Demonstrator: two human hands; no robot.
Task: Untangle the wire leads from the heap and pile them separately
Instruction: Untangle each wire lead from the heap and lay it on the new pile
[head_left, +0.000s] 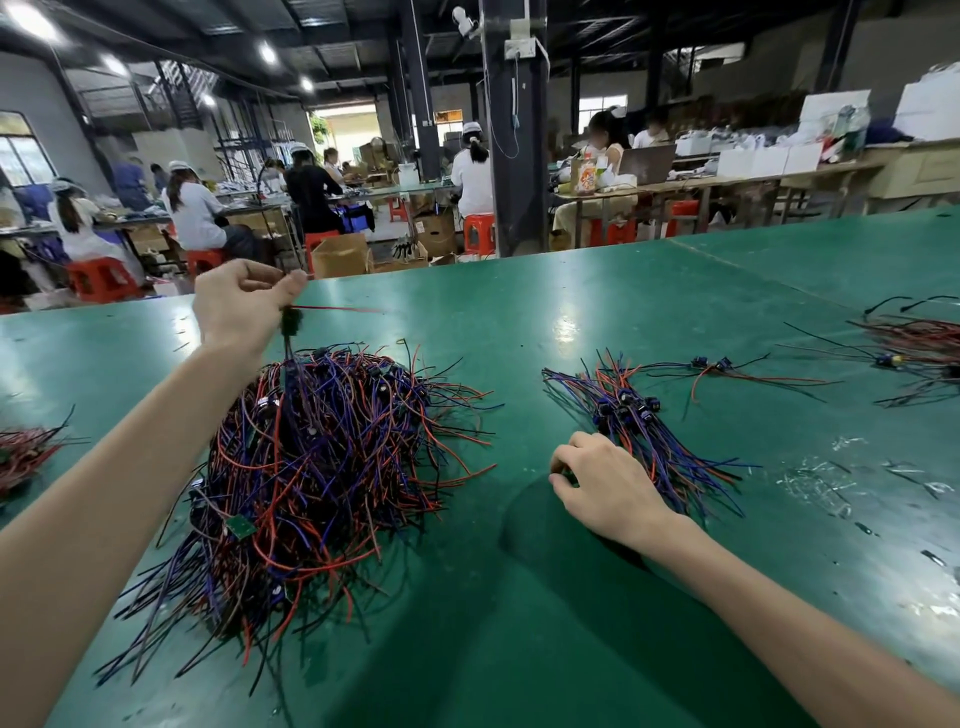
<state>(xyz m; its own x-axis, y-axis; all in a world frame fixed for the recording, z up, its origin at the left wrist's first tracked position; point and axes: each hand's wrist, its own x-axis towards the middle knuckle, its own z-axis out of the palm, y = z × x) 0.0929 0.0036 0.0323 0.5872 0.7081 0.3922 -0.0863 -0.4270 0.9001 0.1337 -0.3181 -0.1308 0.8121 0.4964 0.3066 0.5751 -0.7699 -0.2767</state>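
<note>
A big tangled heap of red, blue and black wire leads (322, 462) lies on the green table (519, 332), left of centre. My left hand (239, 306) is raised above the heap's far side and pinches a wire lead (289, 338) by its dark connector; the lead's wires trail down into the heap. To the right lies a smaller sorted pile of leads (644, 431), laid roughly side by side. My right hand (602, 488) rests with curled fingers at the near left end of that pile, and something small and dark shows under its fingertips.
Two loose leads (727, 366) lie beyond the sorted pile. Another wire bundle (914, 343) sits at the far right and one more (26, 452) at the left edge. Plastic scraps (831, 483) litter the table's right side. Seated workers and benches fill the background.
</note>
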